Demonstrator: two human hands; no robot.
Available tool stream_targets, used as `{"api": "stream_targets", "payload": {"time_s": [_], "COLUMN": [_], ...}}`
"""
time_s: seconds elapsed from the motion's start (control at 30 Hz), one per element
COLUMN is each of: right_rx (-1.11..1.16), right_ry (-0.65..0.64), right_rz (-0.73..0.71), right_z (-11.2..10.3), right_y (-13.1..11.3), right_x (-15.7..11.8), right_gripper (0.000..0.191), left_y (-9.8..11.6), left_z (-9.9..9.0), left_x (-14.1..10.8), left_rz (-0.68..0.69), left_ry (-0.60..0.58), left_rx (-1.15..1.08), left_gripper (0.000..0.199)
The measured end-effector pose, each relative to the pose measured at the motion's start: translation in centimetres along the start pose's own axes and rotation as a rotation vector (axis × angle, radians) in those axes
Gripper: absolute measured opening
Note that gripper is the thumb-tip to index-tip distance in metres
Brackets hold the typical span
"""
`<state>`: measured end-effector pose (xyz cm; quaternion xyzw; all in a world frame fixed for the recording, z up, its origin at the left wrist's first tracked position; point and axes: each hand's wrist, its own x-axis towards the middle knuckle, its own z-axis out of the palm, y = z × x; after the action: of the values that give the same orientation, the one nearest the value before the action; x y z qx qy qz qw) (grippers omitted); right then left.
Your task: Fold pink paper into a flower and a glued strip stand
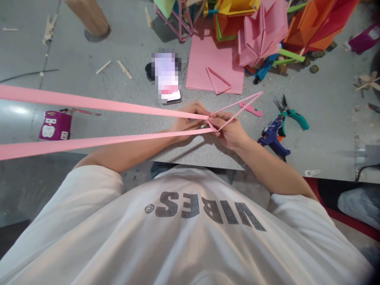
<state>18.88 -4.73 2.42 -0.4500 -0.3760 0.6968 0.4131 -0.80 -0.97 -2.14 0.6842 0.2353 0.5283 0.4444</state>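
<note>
Just above the table's front edge, my left hand (pixel 190 113) and my right hand (pixel 231 130) meet with fingertips pinched. Two long pink paper strips (pixel 103 103) stretch from the left edge of the view to my fingers, or one strip folded back; I cannot tell which. A narrow pink triangle frame (pixel 237 102) made of thin sticks points up to the right, its short side in my right hand's fingers. The strip ends touch that short side. My left fingers are closed at the upper strip end, partly hidden behind it.
A phone (pixel 172 97), pink paper sheets (pixel 197 67) with a small triangle frame (pixel 218 81), and folded paper pieces (pixel 263 31) lie beyond my hands. Right are a pink cutter (pixel 251 109), teal-handled pliers (pixel 298 118) and a blue glue gun (pixel 273 134). A purple box (pixel 56 124) stands left.
</note>
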Motion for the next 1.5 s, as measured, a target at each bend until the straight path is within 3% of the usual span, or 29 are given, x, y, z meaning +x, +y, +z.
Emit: {"api": "stream_targets", "payload": {"time_s": [0.3,0.53,0.93,1.2,1.4,1.5], "right_rx": [0.062,0.066,0.067,0.03,-0.049,-0.052], "right_ry": [-0.031,-0.054,-0.039,0.028,0.043,0.049], "right_rz": [0.006,0.032,0.026,-0.086,-0.191,-0.194], "right_z": [0.4,0.5,0.5,0.0,0.1,0.0], "right_y": [0.1,-0.2,-0.4,-0.2,-0.4,-0.1], "right_x": [-0.2,-0.3,-0.2,0.3,0.2,0.3], "right_gripper": [0.03,0.028,0.033,0.041,0.05,0.049], "left_y": [1.1,0.6,0.4,-0.5,0.4,1.1], "left_z": [1.4,1.8,1.3,0.4,1.2,1.6], "left_x": [-0.4,-0.3,-0.2,-0.4,-0.7,-0.5], "left_rz": [-0.154,-0.065,-0.082,0.016,-0.327,-0.408], "left_ry": [0.085,0.139,0.101,0.073,0.146,0.182], "left_rx": [-0.205,-0.135,-0.085,0.039,-0.157,-0.256], "left_gripper": [0.036,0.037,0.042,0.034,0.052,0.058]}}
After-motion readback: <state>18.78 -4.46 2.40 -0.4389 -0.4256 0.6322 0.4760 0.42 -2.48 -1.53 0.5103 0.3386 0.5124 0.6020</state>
